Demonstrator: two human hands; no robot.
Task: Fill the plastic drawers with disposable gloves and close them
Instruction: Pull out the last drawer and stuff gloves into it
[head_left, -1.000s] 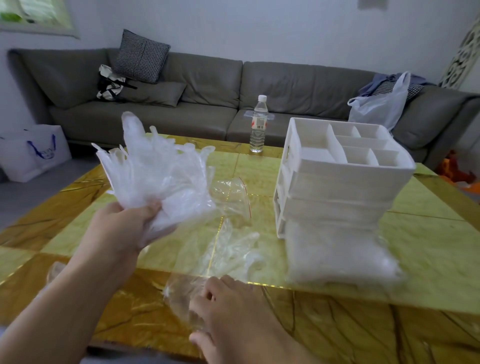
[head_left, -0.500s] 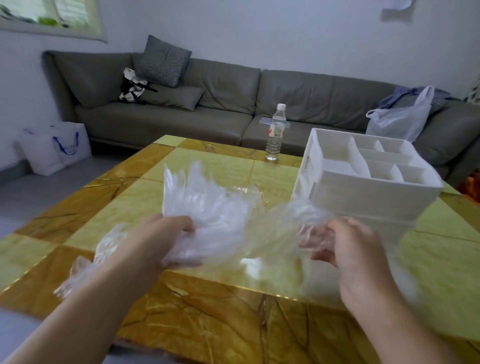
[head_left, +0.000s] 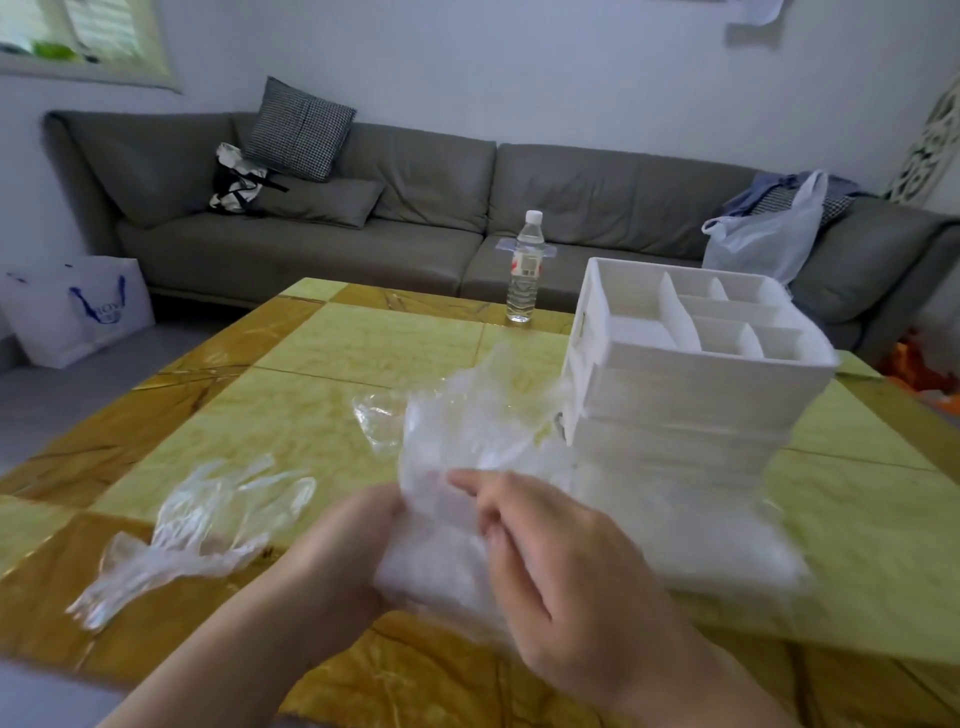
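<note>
Both hands, left (head_left: 343, 551) and right (head_left: 566, 571), kept their grip clamped on the glove wad (head_left: 467, 467) above the worktop (head_left: 322, 415), bunching it small, I judged, to fit the drawers (head_left: 691, 410) just beside; one glove (head_left: 202, 525) lay loose.

2 hands: left hand (head_left: 337, 561) and right hand (head_left: 566, 577), both gripping 1 bunch of gloves (head_left: 467, 467); no. of gloves in the bunch cannot be counted. 1 loose glove (head_left: 208, 525) lies left of the left hand, 1 more clear plastic piece (head_left: 376, 418) above-left of the hands. 1 drawer unit (head_left: 691, 395) just right of the hands; approx. 3 drawer levels, blurred. 1 water bottle (head_left: 525, 267) far beyond the hands. 1 table (head_left: 363, 343). 1 sofa (head_left: 441, 208), 2 cushions on it, 2 bags.
</note>
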